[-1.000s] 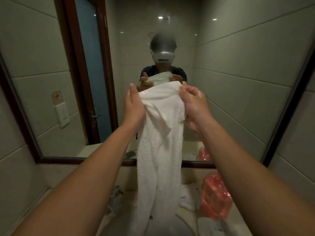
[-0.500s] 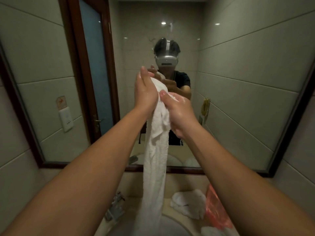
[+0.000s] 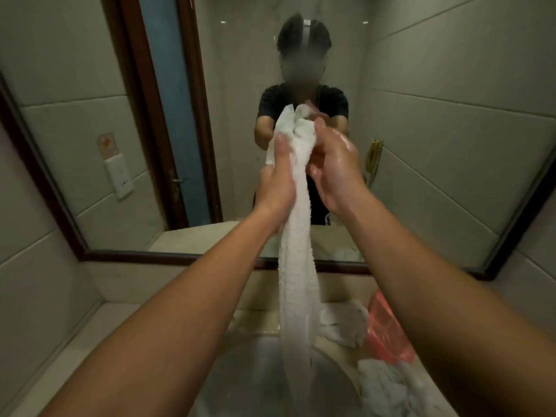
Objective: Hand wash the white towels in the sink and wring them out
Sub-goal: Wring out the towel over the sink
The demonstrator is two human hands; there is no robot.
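A wet white towel (image 3: 296, 266) hangs in a long bunched rope from my hands down to the sink (image 3: 258, 374). My left hand (image 3: 275, 188) grips it from the left, thumb up along the cloth. My right hand (image 3: 334, 167), wet and shiny, grips the gathered top from the right. Both hands are raised in front of the mirror. Two more white towels lie on the counter to the right: one crumpled behind the sink (image 3: 346, 323), another at the front right (image 3: 388, 383).
A pink plastic container (image 3: 388, 332) sits on the counter at the right, partly behind my right arm. The framed mirror (image 3: 90, 145) fills the wall ahead, with tiled walls close on both sides. The beige counter (image 3: 99, 326) extends to the left of the sink.
The towel, held spread open a second ago, is now gathered into a narrow rope. My hands have come together and lowered, and the view has tilted down toward the sink.
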